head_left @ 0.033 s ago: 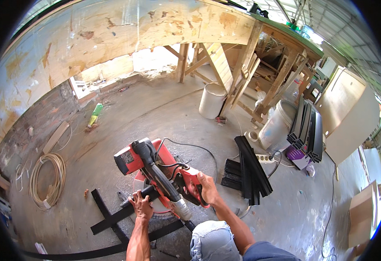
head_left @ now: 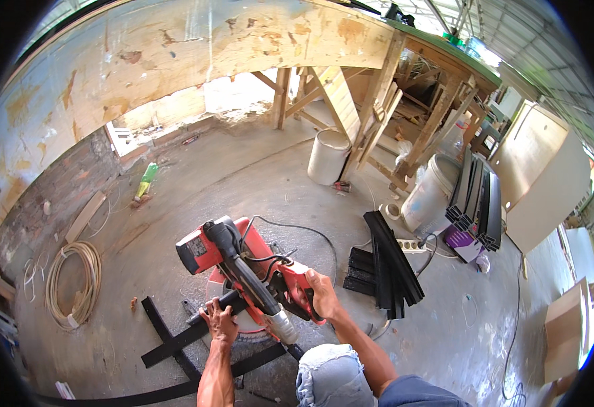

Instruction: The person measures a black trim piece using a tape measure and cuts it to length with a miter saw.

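Smooth grey concrete floor (head_left: 243,169) beneath you. Directly on it: red-and-black power saw (head_left: 243,264) before you; beige coiled hose (head_left: 95,281) leftward; 2 white cylindrical buckets (head_left: 328,161) farther ahead; black rectangular bars (head_left: 158,319) at both your sides; white rectangular power strip (head_left: 409,246) rightward.

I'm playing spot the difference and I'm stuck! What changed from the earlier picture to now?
Nothing visibly moved, and nothing was grabbed or let go; the whole view just shifted a tiny bit. The left hand stays on the black bar, and the right hand stays on the handle of the red saw. The coiled hose stayed put too.
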{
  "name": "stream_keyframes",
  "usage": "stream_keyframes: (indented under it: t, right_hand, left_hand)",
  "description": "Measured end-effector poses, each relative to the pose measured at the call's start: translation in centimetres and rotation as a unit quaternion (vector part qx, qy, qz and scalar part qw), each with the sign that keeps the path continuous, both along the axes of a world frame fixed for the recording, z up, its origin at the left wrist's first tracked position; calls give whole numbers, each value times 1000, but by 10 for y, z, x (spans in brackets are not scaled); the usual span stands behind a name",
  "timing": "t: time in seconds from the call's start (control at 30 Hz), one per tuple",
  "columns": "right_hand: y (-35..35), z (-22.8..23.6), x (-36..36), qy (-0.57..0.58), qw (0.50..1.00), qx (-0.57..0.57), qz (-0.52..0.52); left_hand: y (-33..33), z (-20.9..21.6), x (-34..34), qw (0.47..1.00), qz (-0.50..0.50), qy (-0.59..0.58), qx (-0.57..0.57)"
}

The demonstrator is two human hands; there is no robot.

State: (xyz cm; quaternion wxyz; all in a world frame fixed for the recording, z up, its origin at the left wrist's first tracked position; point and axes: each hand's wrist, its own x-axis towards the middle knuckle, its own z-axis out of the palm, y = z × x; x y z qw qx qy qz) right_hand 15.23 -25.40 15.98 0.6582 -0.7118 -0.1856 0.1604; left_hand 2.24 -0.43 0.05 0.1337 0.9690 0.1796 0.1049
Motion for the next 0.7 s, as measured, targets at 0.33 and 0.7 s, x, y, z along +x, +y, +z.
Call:
stream_keyframes:
  t: [0.33,0.7]
  right_hand:
    - [-14,-19,-10,-48,999,1,-2]
    - [21,36,22,-45,998,-52,7]
  left_hand:
    - [-1,-7,1,1000,2,-18,-8]
    - [0,-4,1,1000,9,-3,10]
